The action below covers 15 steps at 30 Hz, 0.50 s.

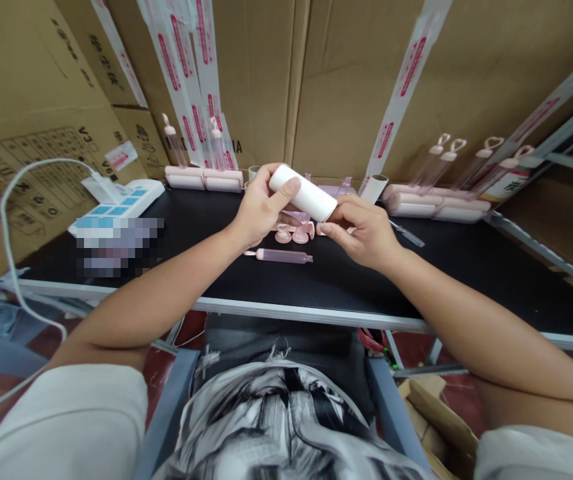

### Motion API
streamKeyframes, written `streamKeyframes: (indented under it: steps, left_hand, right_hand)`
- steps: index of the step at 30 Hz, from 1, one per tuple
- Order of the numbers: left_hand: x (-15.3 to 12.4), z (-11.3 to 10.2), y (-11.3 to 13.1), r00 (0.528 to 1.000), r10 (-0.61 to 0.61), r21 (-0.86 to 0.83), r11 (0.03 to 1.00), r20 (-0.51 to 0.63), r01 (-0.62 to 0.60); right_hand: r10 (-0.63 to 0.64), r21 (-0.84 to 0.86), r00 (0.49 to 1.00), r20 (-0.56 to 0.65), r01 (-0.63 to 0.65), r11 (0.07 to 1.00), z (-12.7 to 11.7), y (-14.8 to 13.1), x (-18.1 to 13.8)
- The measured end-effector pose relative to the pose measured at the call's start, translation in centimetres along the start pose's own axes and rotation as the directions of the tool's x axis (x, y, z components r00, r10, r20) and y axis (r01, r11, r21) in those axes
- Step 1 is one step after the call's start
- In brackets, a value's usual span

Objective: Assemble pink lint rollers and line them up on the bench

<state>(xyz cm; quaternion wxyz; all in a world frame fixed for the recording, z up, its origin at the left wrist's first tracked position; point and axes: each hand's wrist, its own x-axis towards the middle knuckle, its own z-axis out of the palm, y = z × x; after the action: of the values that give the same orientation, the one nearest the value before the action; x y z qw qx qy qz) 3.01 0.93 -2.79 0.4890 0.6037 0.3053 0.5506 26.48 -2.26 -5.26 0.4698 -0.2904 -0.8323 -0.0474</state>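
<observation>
Above the middle of the black table, a white sticky lint roll (305,193) is held tilted, its left end higher. My left hand (263,207) wraps its upper left end, thumb across the front. The fingers of my right hand (359,230) pinch the lower right end near its rim. Partly hidden below the roll lie small pink plastic pieces (293,233). Closer to me rests a clear pinkish handle tube (281,256) with a pale loop end, touched by neither hand.
Pink-and-white lint rollers with clear handles stand at the back left (203,179) and back right (436,203). A cardboard core (375,187) and a pen-like tool (406,233) are right of my hands. A power strip (116,207) with a white cable sits left. Cardboard (336,87) walls the back.
</observation>
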Motion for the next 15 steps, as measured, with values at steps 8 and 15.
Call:
streamKeyframes:
  steps: [8, 15]
  left_hand:
    - [0.1, -0.5, 0.1, 0.983, -0.080, -0.096, 0.991, 0.165, 0.097]
    - [-0.4, -0.4, -0.4, 0.921, -0.109, -0.100, 0.983, 0.374, 0.157]
  right_hand:
    - [0.132, 0.126, 0.991, -0.028, -0.128, 0.984, -0.1, 0.4, -0.6]
    - [0.054, 0.243, 0.985, 0.161, -0.092, 0.966, -0.3, 1.0, -0.6]
